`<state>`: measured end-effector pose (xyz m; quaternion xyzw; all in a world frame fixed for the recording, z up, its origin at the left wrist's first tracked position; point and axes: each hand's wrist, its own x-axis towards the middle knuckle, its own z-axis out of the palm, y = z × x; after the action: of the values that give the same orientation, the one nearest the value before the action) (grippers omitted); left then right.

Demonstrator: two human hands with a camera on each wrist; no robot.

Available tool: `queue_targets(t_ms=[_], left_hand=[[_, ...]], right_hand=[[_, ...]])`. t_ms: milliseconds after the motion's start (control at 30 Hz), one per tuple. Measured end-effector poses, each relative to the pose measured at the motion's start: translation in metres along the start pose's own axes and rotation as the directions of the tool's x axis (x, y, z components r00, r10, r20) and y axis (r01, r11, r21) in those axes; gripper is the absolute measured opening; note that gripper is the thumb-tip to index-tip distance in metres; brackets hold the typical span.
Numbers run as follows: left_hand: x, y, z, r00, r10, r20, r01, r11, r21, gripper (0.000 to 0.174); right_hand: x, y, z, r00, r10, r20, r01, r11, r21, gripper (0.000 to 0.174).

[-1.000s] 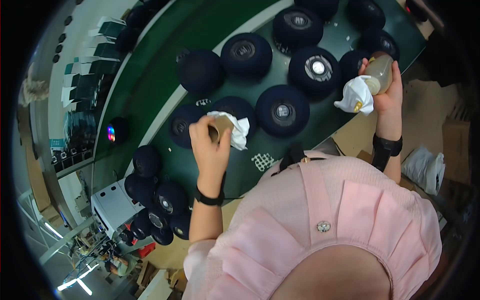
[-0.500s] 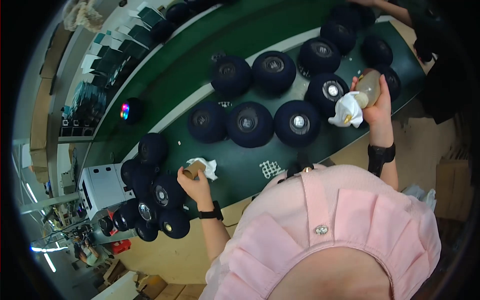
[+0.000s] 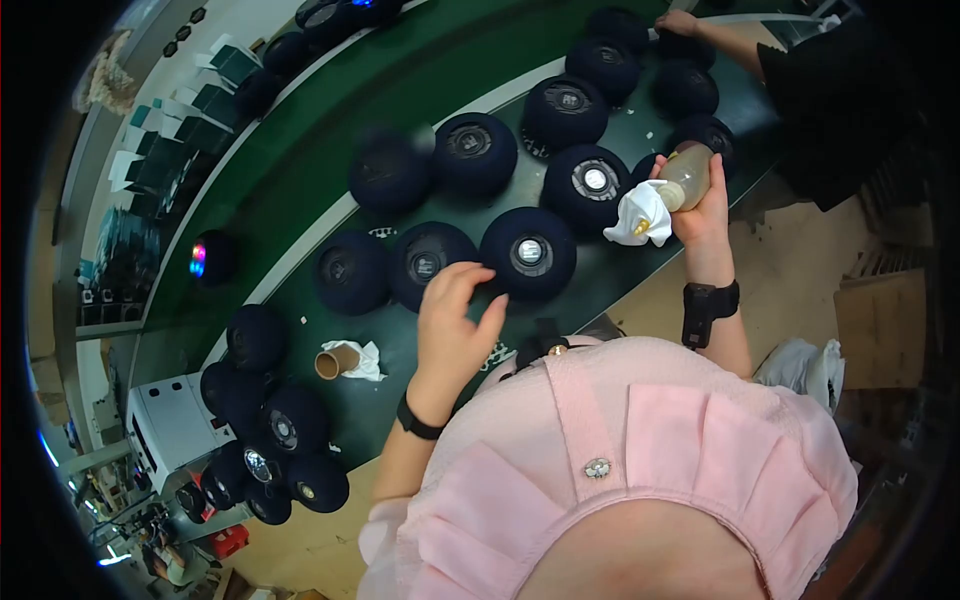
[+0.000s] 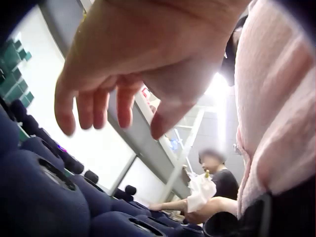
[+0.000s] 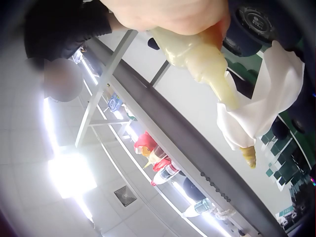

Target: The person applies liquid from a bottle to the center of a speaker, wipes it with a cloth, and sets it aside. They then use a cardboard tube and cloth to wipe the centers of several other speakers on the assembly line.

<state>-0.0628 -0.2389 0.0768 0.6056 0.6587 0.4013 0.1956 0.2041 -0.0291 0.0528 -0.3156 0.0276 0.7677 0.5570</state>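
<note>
While our right hand [image 3: 704,222] clamps its fingers around the bottle [image 3: 688,176], our left hand [image 3: 452,338] keeps fingers apart; a dark round unit [image 3: 528,255] stands between both.

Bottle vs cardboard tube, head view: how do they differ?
Place: the right hand holds the bottle; the cardboard tube lies on the table. Look: the bottle is pale and translucent, the cardboard tube brown. Shape: the bottle narrows toward its neck; the cardboard tube is straight, one hollow end visible. Shared: both have white, crumpled material at one end.
</note>
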Motion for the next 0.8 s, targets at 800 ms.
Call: queue_targets(t_ms=[800], left_hand=[[0.068,0.008,0.05,0.985,0.023,0.17,-0.062,0.973,0.223,0.031]], right_hand=[[0.003,-0.04,-0.021,0.995,-0.095,0.028,0.093,0.993,0.071,0.053]])
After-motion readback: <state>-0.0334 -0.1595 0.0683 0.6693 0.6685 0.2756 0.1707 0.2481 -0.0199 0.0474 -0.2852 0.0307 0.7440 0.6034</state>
